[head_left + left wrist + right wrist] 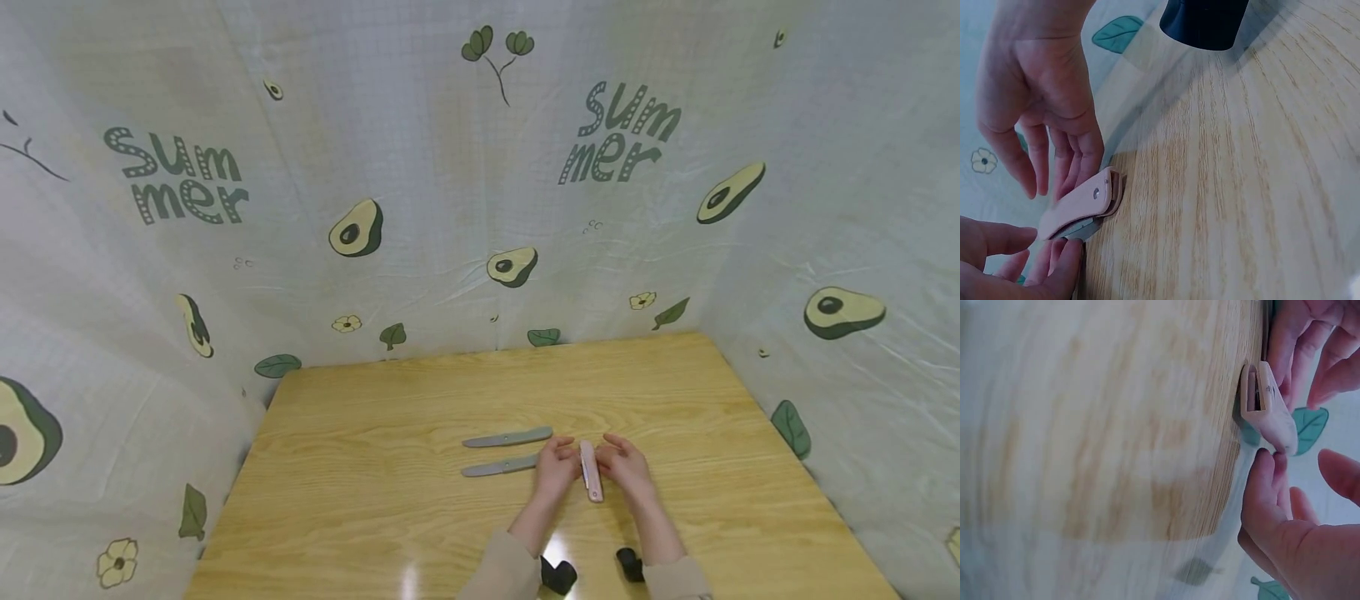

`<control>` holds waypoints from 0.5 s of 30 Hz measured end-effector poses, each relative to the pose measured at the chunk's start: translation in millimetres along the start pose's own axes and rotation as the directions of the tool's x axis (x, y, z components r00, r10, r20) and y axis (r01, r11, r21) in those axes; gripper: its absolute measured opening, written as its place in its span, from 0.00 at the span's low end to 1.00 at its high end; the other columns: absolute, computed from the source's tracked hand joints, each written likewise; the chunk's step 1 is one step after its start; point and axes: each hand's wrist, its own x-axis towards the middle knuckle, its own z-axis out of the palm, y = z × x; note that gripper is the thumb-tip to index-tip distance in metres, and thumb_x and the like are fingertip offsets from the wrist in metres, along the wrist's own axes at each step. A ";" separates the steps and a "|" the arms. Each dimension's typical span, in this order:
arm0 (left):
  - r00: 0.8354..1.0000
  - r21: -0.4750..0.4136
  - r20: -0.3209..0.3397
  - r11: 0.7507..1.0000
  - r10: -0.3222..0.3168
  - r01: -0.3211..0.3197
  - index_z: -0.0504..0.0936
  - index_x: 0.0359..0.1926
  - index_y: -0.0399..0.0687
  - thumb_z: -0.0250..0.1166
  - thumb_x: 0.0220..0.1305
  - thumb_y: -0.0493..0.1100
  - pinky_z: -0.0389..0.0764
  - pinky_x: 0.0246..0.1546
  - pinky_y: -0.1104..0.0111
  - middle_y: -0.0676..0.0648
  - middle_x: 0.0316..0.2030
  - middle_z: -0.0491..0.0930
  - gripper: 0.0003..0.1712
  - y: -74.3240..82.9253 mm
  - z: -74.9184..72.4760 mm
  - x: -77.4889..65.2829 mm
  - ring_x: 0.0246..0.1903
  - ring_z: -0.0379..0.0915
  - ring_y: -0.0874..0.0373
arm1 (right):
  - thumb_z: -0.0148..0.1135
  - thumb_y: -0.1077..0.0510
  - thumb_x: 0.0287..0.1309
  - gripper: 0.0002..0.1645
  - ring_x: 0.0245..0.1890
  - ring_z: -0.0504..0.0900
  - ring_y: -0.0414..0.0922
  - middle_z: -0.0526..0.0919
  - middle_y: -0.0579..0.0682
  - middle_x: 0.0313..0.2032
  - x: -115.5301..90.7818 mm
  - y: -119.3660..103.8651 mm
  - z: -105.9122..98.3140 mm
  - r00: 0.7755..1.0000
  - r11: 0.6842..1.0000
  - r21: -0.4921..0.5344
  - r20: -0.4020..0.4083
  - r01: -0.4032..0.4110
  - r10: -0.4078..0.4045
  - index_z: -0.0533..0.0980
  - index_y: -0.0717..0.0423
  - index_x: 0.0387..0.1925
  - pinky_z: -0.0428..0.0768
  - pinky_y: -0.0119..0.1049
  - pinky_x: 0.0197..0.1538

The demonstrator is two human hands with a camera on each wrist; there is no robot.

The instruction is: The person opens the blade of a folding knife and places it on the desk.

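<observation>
Since the pink folding knife is laid lengthwise up the frame, right of centre in the lower part of the head view, it is flanked by the left hand and the right hand, apparently so that both long sides can be steadied. It is not gripped by either: both hands are held loosely bent, thumbs apart from the handle. Its right side is met by the right fingertips; its blade is turned toward the left fingers, though whether it is touched cannot be told. To the left, the upper grey knife and the lower grey knife are set roughly parallel on the wooden table, seemingly spaced to be kept distinct.
</observation>
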 end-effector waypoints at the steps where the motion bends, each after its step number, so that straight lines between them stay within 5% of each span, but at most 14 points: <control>1: 1.000 -0.010 -0.001 1.000 -0.002 0.002 0.75 0.50 0.24 0.57 0.50 0.21 0.85 0.32 0.66 0.37 0.33 0.81 0.22 -0.6 -0.1 -0.2 0.27 0.76 0.59 | 0.54 0.71 0.62 0.33 0.38 0.79 0.39 0.73 0.74 0.52 0.1 -0.1 0.7 1.000 1.000 0.001 -0.001 0.004 -0.004 0.57 0.79 0.65 0.81 0.27 0.41; 15: 1.000 -0.027 -0.013 1.000 0.000 0.000 0.78 0.52 0.29 0.62 0.49 0.20 0.86 0.33 0.65 0.43 0.37 0.82 0.25 3.0 -12.9 -2.1 0.30 0.81 0.55 | 0.56 0.72 0.61 0.27 0.40 0.80 0.43 0.77 0.71 0.49 -3.7 -5.1 15.9 0.998 0.997 -0.054 0.012 0.055 -0.054 0.65 0.78 0.61 0.83 0.29 0.41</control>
